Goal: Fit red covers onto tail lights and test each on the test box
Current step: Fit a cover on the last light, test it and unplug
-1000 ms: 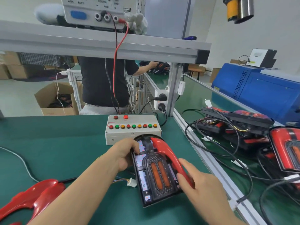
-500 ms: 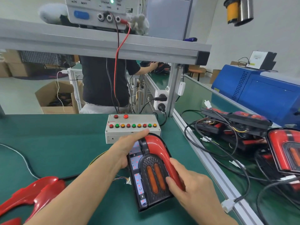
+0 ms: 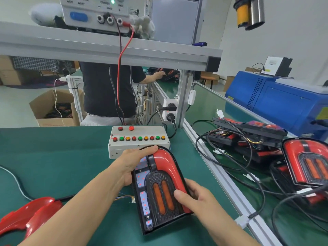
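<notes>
Tail light (image 3: 156, 194) lies on green surface (image 3: 53, 157), lower centre of frame, just below test box (image 3: 138, 141). Left hand (image 3: 134, 162) grips its top left edge. Right hand (image 3: 195, 201) clamps red cover (image 3: 168, 166) at right side.

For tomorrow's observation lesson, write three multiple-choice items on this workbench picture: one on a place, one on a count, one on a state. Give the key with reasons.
1. Where is the test box?
A. on the green mat just beyond the tail light
B. on the upper shelf
C. in the cardboard box

2. How many orange bars sit in the held tail light?
A. one
B. two
C. four

3. What state is its red cover in?
A. lying apart on the mat
B. covering only the light's right side
C. covering the whole light

Key: 1 A, it stands on the mat behind the left hand. 2 B, two bars side by side. 3 B, the circuit strip at left is bare while the right hand grips the covered edge.
</notes>
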Demonstrator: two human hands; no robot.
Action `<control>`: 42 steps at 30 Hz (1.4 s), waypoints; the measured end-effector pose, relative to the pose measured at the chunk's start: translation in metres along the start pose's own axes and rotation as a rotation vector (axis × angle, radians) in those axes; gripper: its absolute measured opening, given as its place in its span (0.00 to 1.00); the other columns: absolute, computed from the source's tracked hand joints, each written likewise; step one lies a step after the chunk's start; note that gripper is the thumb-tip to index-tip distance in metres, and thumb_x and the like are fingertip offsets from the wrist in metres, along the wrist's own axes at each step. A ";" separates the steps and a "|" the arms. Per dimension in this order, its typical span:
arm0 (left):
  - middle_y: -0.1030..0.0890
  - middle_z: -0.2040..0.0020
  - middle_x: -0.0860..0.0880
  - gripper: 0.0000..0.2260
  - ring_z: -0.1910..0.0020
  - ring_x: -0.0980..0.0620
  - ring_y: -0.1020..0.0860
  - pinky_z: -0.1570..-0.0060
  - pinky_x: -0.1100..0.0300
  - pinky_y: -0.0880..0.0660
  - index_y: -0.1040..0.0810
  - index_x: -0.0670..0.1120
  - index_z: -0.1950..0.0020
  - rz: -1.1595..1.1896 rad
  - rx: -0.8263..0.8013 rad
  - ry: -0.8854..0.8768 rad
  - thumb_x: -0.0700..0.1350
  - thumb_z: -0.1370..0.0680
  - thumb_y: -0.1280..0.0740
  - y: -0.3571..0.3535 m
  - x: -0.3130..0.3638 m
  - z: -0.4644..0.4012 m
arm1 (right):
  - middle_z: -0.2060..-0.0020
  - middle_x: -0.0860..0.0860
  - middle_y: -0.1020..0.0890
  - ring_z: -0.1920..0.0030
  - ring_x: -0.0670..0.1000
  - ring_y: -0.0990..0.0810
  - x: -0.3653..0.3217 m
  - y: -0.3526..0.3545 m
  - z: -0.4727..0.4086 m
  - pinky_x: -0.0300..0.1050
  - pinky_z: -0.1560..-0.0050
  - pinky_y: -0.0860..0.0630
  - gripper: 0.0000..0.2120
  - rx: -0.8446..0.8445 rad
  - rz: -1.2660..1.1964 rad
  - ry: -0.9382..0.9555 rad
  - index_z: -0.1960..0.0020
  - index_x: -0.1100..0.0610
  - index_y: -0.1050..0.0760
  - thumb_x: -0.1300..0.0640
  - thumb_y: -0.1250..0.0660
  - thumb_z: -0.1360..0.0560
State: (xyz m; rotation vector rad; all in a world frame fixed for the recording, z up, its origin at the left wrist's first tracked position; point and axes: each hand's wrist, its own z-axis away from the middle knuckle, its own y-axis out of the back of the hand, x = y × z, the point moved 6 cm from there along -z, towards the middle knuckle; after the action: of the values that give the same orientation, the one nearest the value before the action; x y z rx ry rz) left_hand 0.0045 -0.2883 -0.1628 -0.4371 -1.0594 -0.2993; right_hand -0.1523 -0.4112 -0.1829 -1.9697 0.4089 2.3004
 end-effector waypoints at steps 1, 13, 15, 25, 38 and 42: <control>0.16 0.59 0.37 0.14 0.69 0.43 0.18 0.68 0.52 0.20 0.18 0.39 0.55 0.001 -0.011 0.002 0.47 0.33 0.23 0.000 0.000 -0.001 | 0.47 0.47 0.15 0.46 0.48 0.17 -0.001 -0.002 -0.001 0.46 0.41 0.22 0.15 -0.025 -0.060 -0.013 0.40 0.50 0.22 0.53 0.29 0.26; 0.16 0.58 0.38 0.17 0.68 0.43 0.18 0.65 0.52 0.20 0.18 0.41 0.53 0.012 -0.015 0.049 0.46 0.38 0.22 0.008 -0.006 -0.009 | 0.51 0.53 0.14 0.49 0.52 0.15 -0.005 -0.004 0.001 0.42 0.46 0.20 0.10 -0.068 -0.087 -0.098 0.44 0.54 0.19 0.55 0.31 0.24; 0.16 0.58 0.38 0.16 0.67 0.43 0.18 0.63 0.51 0.19 0.18 0.41 0.53 0.002 -0.011 0.035 0.45 0.38 0.22 0.010 -0.006 -0.009 | 0.51 0.53 0.14 0.50 0.52 0.15 -0.005 -0.003 0.001 0.42 0.47 0.20 0.09 -0.059 -0.084 -0.094 0.44 0.55 0.19 0.55 0.31 0.24; 0.16 0.60 0.38 0.19 0.69 0.44 0.18 0.70 0.55 0.21 0.19 0.40 0.54 0.025 -0.045 0.041 0.46 0.41 0.22 0.008 -0.006 -0.001 | 0.53 0.52 0.13 0.52 0.50 0.14 -0.005 -0.004 0.000 0.35 0.57 0.21 0.10 -0.092 -0.116 -0.118 0.45 0.55 0.19 0.57 0.30 0.25; 0.16 0.61 0.38 0.05 0.69 0.44 0.18 0.70 0.55 0.21 0.15 0.42 0.66 -0.006 -0.012 -0.100 0.43 0.35 0.23 0.010 0.001 -0.005 | 0.54 0.55 0.13 0.53 0.55 0.14 -0.003 -0.006 0.000 0.40 0.55 0.20 0.09 -0.005 -0.173 -0.031 0.46 0.58 0.18 0.63 0.31 0.25; 0.16 0.60 0.38 0.07 0.68 0.43 0.17 0.70 0.54 0.21 0.16 0.41 0.60 -0.009 -0.006 -0.109 0.43 0.33 0.24 0.011 0.002 -0.006 | 0.54 0.55 0.13 0.53 0.55 0.14 0.000 -0.007 -0.003 0.40 0.55 0.20 0.09 -0.005 -0.176 -0.027 0.46 0.59 0.18 0.63 0.31 0.25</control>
State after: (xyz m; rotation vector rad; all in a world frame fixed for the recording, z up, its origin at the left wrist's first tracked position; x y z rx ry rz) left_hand 0.0151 -0.2818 -0.1661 -0.4584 -1.1677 -0.2887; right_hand -0.1477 -0.4055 -0.1844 -1.8910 0.2178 2.2186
